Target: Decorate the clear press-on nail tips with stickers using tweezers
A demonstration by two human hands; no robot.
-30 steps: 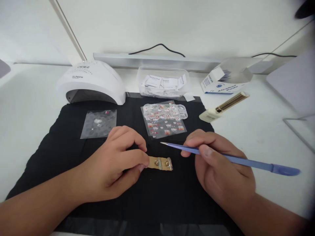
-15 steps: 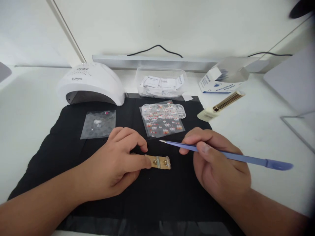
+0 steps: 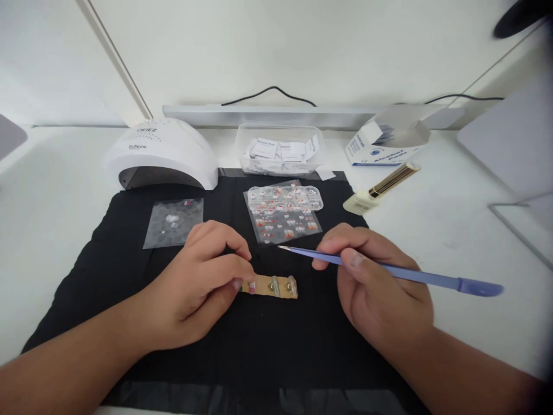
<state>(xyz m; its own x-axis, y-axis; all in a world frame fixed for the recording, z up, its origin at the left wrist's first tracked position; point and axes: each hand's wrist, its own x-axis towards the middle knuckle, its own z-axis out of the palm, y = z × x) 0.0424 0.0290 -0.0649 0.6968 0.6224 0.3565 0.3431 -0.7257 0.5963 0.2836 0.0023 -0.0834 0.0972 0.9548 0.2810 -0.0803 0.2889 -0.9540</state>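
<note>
My left hand [image 3: 196, 288] has its thumb and index finger closed at the left end of a tan cardboard strip [image 3: 263, 288], which lies on a black cloth [image 3: 276, 351]. Those fingers hide the strip's left end. Across the strip sit clear nail tips [image 3: 292, 286], and one beside my fingers carries a pink-red decoration [image 3: 252, 286]. In my right hand [image 3: 380, 282] is a pair of blue tweezers [image 3: 401, 272], gripped between thumb and fingers. Their pointed tip faces left, above the strip, apart from it and with nothing visible in it.
Beyond my hands lie a sticker sheet [image 3: 287, 225] with a clear case [image 3: 313, 197] on it and a small clear packet [image 3: 166, 233]. Behind stand a white nail lamp [image 3: 168, 147], a plastic tub [image 3: 279, 167] of sachets and an alcohol pad box [image 3: 384, 144]. A gold-capped bottle [image 3: 360, 203] stands right.
My left fingers have shifted left along the strip, uncovering the pink-red decorated nail tip. The right hand and tweezers stay almost the same; the view has moved slightly.
</note>
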